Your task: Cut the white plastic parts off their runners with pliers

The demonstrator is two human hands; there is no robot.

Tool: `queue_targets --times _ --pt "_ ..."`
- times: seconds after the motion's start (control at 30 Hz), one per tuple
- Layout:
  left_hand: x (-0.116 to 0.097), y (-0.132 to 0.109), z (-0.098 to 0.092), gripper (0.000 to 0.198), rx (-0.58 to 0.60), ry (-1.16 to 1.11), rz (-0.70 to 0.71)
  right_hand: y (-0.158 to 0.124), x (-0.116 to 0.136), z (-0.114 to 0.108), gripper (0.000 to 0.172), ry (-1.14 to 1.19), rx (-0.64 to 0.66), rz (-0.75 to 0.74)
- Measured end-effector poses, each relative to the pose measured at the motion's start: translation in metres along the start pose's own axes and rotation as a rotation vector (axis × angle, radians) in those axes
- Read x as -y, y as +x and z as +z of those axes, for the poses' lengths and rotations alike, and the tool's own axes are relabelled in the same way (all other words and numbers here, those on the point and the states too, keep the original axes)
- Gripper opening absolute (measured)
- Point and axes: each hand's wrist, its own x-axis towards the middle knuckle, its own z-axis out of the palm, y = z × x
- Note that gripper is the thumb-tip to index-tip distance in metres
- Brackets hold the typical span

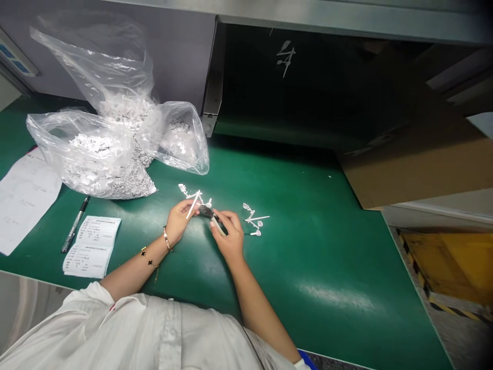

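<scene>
Near the middle of the green table, my left hand (179,221) is closed on a branched white plastic piece (195,200), with one long arm of it pointing down toward me. My right hand (230,237) is wrapped round a pair of dark-headed cutters (207,210) with pale handles. The head of the cutters meets the white piece between my hands; whether the blades are closed is too small to tell. A second branched white piece (252,219) lies on the table just right of my right hand.
Clear plastic bags (103,167) full of small white parts stand at the back left. A pen (76,226), a printed slip (92,246) and a paper sheet (26,198) lie left. A cardboard panel (416,164) stands at the right, beside a dark panel (308,87).
</scene>
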Motion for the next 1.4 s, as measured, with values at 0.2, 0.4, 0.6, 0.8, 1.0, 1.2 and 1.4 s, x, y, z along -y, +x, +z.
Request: queue_targets --times 0.2,0.4,0.6,0.8,1.0,1.2,1.4 --pt "0.006 0.002 -0.004 0.024 -0.011 -0.005 -0.028 0.0 -0.002 0.001 0.028 -0.07 -0.003 -0.041" --pt "0.01 0.004 -0.008 0.024 0.02 0.03 -0.026 0.0 0.0 -0.004 0.028 -0.138 -0.034 -0.098" --pt "0.0 -0.02 -0.009 0.026 0.154 0.046 -0.228 -0.035 0.013 -0.021 0.027 -0.199 -0.015 -0.041" --pt "0.006 -0.05 -0.008 0.024 0.166 0.072 -0.475 -0.079 0.021 -0.032 0.026 -0.258 0.001 0.048" --pt "-0.002 -0.061 -0.017 0.02 0.201 0.048 -0.428 -0.089 0.023 -0.04 0.026 -0.342 0.025 -0.036" --pt "-0.009 -0.068 -0.02 0.011 0.219 -0.089 -0.403 -0.086 0.024 -0.047 0.031 -0.162 -0.079 -0.181" --pt "-0.008 -0.079 0.008 0.012 0.277 -0.174 -0.642 -0.083 0.023 -0.05 0.035 -0.125 -0.424 -0.051"
